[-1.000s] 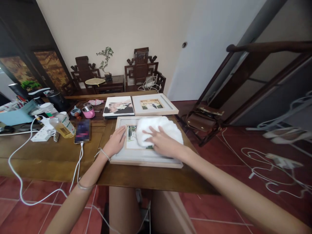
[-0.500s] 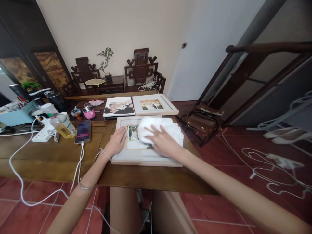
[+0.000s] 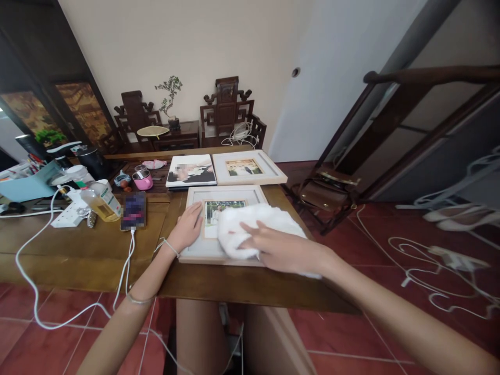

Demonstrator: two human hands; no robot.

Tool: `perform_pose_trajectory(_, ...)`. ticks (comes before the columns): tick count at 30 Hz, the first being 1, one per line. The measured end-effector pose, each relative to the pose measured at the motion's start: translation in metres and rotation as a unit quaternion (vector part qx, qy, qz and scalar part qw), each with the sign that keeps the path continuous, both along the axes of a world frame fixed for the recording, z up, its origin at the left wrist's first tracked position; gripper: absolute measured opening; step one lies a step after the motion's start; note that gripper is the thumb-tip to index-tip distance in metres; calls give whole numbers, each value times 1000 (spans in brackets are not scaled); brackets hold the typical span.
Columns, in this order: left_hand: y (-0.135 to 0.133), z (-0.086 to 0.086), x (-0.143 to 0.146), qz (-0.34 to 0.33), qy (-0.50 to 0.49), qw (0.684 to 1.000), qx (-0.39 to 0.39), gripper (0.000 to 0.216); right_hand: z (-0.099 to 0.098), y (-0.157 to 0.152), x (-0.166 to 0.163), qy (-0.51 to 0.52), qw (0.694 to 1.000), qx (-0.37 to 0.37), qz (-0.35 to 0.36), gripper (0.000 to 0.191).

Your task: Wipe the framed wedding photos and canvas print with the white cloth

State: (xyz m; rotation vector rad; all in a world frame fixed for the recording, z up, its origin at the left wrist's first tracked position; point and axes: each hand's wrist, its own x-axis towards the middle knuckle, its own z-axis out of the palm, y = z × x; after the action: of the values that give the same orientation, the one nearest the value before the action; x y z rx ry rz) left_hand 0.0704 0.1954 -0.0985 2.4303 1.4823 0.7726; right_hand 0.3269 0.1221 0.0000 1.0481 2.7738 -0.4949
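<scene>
A pale wooden photo frame (image 3: 250,194) lies flat near the table's front edge, its small picture partly covered. My left hand (image 3: 188,225) rests on the frame's left side, fingers stretched out flat. Under my right hand (image 3: 279,245) is a fluffy white cloth (image 3: 250,219), which the fingers press and hold against the frame's lower right part. Some of the cloth hangs past the frame's right side onto the table.
Behind lie a second photo frame (image 3: 269,165) and a white-bordered picture (image 3: 191,170). To the left are a phone (image 3: 133,210) on a cable, a bottle of yellow liquid (image 3: 102,202), a power strip (image 3: 66,213) and a pink cup (image 3: 142,179). A chair (image 3: 390,120) holding a brown bag stands right.
My right hand has slid the white cloth toward me and slightly right, uncovering the upper part of the picture. My left hand has stayed in place.
</scene>
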Motion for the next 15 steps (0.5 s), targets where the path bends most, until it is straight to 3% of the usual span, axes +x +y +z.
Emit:
perform_pose_trajectory(3,-1,1,1,6,4,1000,-6,45,13,-25,1,25,998,-59,29,66)
perform_pose_trajectory(7,-1,1,0,4,4,1000,-6,46,-4,-22,-13,75,997,-16,3,63)
perform_pose_trajectory(11,1,-2,-1,-5,2,1000,5,46,-36,29,-19,90,991,88,-54,64)
perform_pose_trajectory(15,3,-4,-3,-13,0,1000,13,45,-47,94,-20,66,971,204,-102,61)
